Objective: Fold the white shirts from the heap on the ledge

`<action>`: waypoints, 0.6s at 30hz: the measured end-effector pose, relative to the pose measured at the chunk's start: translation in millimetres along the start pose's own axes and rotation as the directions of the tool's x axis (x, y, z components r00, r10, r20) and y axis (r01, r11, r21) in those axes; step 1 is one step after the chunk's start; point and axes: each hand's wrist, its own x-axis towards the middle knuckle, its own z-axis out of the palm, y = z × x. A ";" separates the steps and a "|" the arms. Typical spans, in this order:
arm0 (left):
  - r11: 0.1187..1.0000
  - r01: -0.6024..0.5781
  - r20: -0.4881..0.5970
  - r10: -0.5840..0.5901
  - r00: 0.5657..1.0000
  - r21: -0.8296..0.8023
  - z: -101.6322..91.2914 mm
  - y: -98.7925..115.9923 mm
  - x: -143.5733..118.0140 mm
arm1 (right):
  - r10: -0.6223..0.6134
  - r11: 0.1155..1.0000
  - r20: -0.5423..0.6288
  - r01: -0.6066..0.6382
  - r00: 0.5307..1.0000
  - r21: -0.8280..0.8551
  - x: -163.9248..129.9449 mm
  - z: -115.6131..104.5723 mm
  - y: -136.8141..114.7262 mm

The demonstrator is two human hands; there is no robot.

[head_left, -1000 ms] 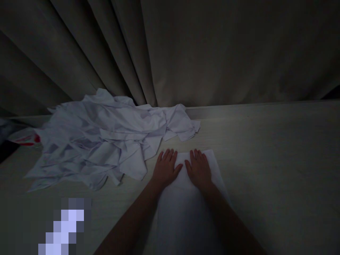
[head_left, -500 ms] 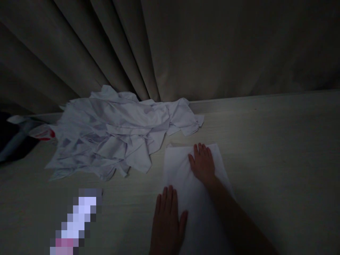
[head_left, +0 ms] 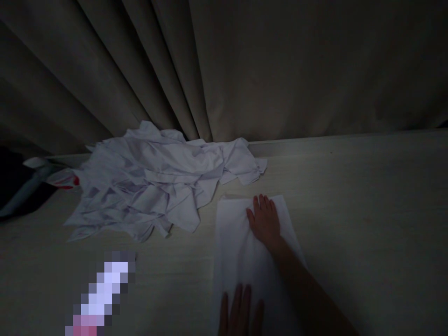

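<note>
A white cloth, folded into a long flat rectangle (head_left: 233, 233), lies on the floor in front of me. My right hand (head_left: 265, 221) rests flat near its far edge, fingers spread. Low in the view, my left hand (head_left: 240, 312) is over the near part of the cloth with fingers stretched out; the frame's bottom edge cuts off its palm. To the left of the folded cloth, a loose heap of crumpled white cloth (head_left: 150, 182) lies against the curtain.
A grey-brown curtain (head_left: 280, 70) hangs along the far side of the pale floor (head_left: 367, 210). At the left lie a dark item (head_left: 17, 186) and a clear, red-marked plastic piece (head_left: 65, 178). A pixelated bright object (head_left: 105, 287) is at lower left.
My left hand has moved toward me and slightly right, from the cloth's left edge onto its near part. My right hand stays at the far end. The view has tilted up slightly.
</note>
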 end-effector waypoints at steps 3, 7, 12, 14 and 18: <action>0.963 0.206 0.177 -0.175 0.969 -0.174 -24.8 -37.0 53.8 | 0.002 1.000 0.033 -0.002 0.999 0.002 2.2 -3.2 -1.1; 0.488 0.647 0.241 -0.657 0.714 -0.586 -22.5 -79.7 145.8 | 0.068 0.998 0.093 -0.069 0.993 0.011 10.7 -7.7 -6.8; -0.076 0.437 0.295 -0.838 0.459 -0.896 29.2 -100.0 201.8 | 0.143 0.990 0.054 -0.144 0.988 0.014 15.6 -2.7 -13.7; -0.064 0.453 0.295 -0.837 0.461 -0.889 46.5 -102.6 201.9 | 0.128 0.992 0.003 -0.128 0.992 0.022 12.0 0.3 -11.8; 0.025 0.589 0.325 -0.815 0.480 -0.808 64.5 -104.4 188.6 | 0.063 0.994 -0.033 -0.060 0.997 0.089 4.9 2.5 1.9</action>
